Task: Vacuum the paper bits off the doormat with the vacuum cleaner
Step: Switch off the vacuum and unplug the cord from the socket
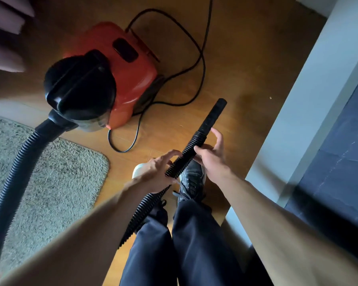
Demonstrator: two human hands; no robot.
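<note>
While my left hand (pixel 155 174) grips the hose (pixel 184 155) low down, my right hand (pixel 211 159) curls round it just below the nozzle (pixel 214 116), above the floor (pixel 236 58). Ahead sits the vacuum (pixel 130 79), beside the doormat (pixel 50 172) at my left.

Single wide-angle head cam, facing fwd & steeply down onto floor (pixel 246 58).

It's dim in here, with one warm pool of light on the brown wooden floor (pixel 236 75) just beyond the hands. The black ribbed hose (pixel 185 153), gripped by the left hand (pixel 156 172) and right hand (pixel 212 159), looks sharp. The forearms nearer the camera are smeared. Left of the left hand, the shaggy grey-green doormat (pixel 60 172) sits dull, and the view stretches toward shadowed corners.
</note>
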